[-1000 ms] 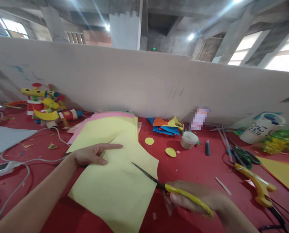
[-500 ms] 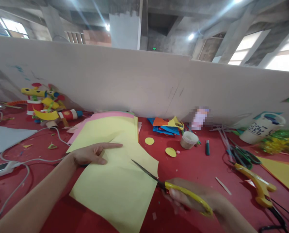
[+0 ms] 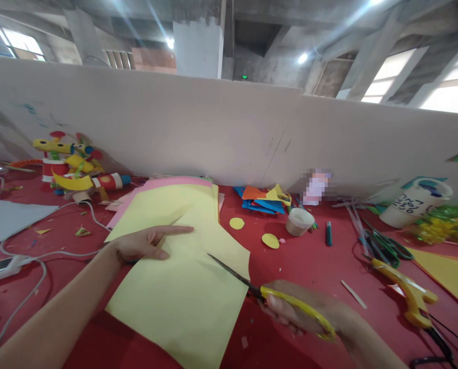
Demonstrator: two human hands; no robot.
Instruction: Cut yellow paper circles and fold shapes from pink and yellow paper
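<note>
A sheet of pale yellow paper (image 3: 183,302) lies in front of me, its near part lifted off the red table. My left hand (image 3: 142,242) grips it at the left side, index finger and thumb stretched over the top; the other fingers are mostly hidden. In my right hand (image 3: 290,307) are scissors (image 3: 302,306) with yellow handles. One dark blade lies over the sheet, pointing left, with the paper's right edge close to the pivot. The lower blade is hidden under the paper. More yellow and pink sheets (image 3: 175,181) lie behind.
Two yellow paper discs (image 3: 236,223) and a small white tub (image 3: 300,222) stand beyond the scissors. At right are a yellow glue gun (image 3: 403,292), dark-handled scissors (image 3: 382,247) and a white bucket (image 3: 413,202). Paper-cup toys (image 3: 71,164) and a white cable (image 3: 60,252) lie left.
The near part of the yellow sheet has shifted slightly left and up. The scissors have moved very slightly left with my right hand. My left hand stays nearly still.
</note>
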